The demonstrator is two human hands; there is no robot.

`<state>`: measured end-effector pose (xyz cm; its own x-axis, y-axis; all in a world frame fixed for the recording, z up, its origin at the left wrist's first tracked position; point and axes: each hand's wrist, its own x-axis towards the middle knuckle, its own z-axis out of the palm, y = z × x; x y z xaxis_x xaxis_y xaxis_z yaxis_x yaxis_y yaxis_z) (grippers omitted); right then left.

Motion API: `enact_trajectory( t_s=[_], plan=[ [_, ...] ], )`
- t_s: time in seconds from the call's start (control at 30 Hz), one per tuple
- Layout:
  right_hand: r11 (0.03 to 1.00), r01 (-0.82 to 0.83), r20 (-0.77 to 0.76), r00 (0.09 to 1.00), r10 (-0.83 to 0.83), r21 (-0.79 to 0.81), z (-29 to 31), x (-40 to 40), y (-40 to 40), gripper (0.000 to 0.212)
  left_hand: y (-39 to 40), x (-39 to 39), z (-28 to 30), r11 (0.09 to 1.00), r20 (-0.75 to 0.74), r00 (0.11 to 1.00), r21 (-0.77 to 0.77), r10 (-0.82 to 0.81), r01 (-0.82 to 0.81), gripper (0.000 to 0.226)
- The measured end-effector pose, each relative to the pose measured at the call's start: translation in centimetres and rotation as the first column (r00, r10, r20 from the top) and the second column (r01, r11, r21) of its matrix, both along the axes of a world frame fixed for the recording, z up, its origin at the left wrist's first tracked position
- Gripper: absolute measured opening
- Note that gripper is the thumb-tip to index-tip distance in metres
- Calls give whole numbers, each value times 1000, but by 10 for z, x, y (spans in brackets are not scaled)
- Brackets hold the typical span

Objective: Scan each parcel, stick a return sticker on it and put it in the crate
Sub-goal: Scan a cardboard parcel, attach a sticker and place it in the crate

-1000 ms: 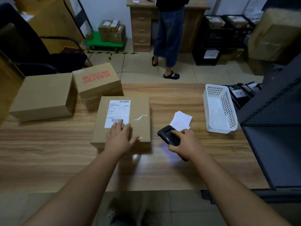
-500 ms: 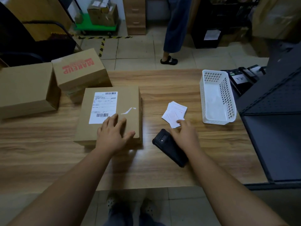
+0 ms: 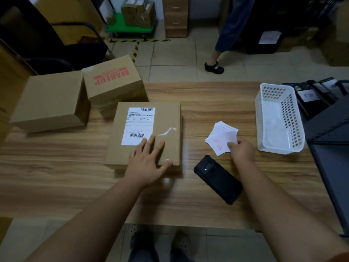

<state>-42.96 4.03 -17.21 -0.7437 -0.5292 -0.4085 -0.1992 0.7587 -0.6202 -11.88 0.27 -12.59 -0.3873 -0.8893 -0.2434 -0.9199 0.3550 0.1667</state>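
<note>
- The parcel (image 3: 146, 136) you are working on is a flat brown carton lying near the middle of the wooden table (image 3: 56, 178); a white shipping label (image 3: 138, 125) with two barcodes covers its top left part, and a strip of clear tape glints beside it.
- Your left hand (image 3: 149, 163) lies flat on the parcel's near right corner, fingers straight and spread — nothing is gripped.
- Your right hand (image 3: 241, 150) pinches the near edge of the loose stack of white stickers (image 3: 221, 138) with red print; the black scanner (image 3: 219, 178) lies on the table just beside that wrist, ungripped.
- Bare tabletop runs from the parcel's near edge to the table's front edge; two more cartons (image 3: 79, 93) crowd the far left corner.
- The white perforated basket (image 3: 279, 120) sits at the right edge — only its bare floor shows inside.
</note>
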Motion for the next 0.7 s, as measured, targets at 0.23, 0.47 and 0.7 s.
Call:
enact_trajectory(
  t_s=[0.23, 0.47, 0.7],
  plan=[
    [983, -174, -40, 984, 172, -51, 55, 11, -4, 24, -9, 2, 19, 989, 0, 999, 143, -34, 34, 83],
    [771, -520, 154, 784, 602, -367, 151, 98, -19, 11, -31, 25, 81, 963, -545, 803, 241, 239, -123, 55],
    [675, -585, 194, 674, 713, -449, 192, 185, -50, 21, -44, 61, 125, 896, -763, 477, 417, 436, -153, 12]
  ],
)
